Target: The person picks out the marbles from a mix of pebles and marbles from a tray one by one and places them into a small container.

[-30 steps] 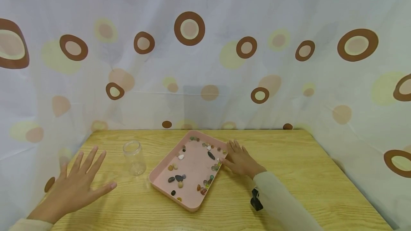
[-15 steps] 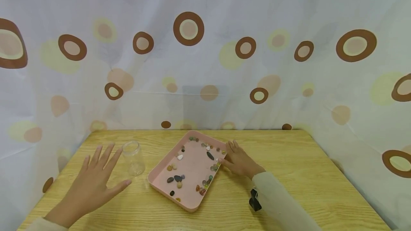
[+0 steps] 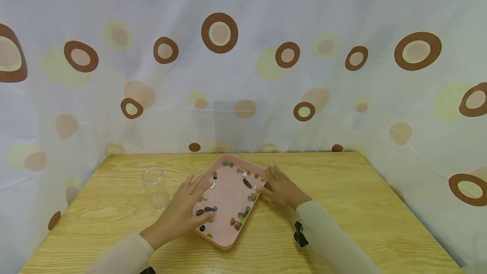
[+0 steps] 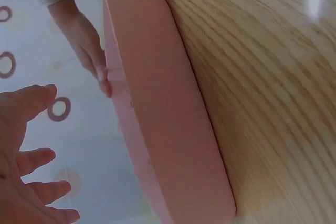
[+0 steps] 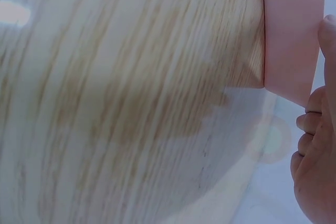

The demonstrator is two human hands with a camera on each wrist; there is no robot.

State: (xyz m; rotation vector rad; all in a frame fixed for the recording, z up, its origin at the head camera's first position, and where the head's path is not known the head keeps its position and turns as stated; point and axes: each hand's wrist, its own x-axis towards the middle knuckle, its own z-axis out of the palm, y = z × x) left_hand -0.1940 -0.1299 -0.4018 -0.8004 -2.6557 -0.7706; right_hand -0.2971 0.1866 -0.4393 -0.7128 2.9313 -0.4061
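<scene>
A pink tray [image 3: 228, 242] lies askew on the wooden table, with small pebbles and glass-like beads scattered along its sides. Among them is a long dark pebble [image 3: 247, 183]. My left hand [image 3: 184, 208] is over the tray's left side, fingers spread and holding nothing, covering part of the rim. In the left wrist view its fingers [image 4: 50, 191] stand apart from the tray wall [image 4: 163, 103]. My right hand [image 3: 283, 189] rests at the far right corner, thumb on the rim, fingers past the corner; the right wrist view shows it touching the wall [image 5: 294, 30].
A clear, lidless jar [image 3: 157, 189] stands upright on the table [image 3: 354, 206], left of the tray. A patterned curtain [image 3: 243, 67] hangs behind the table and at both sides.
My left hand has moved right, from the table's left side past the jar to over the tray's left edge. My right hand has stayed at the tray corner.
</scene>
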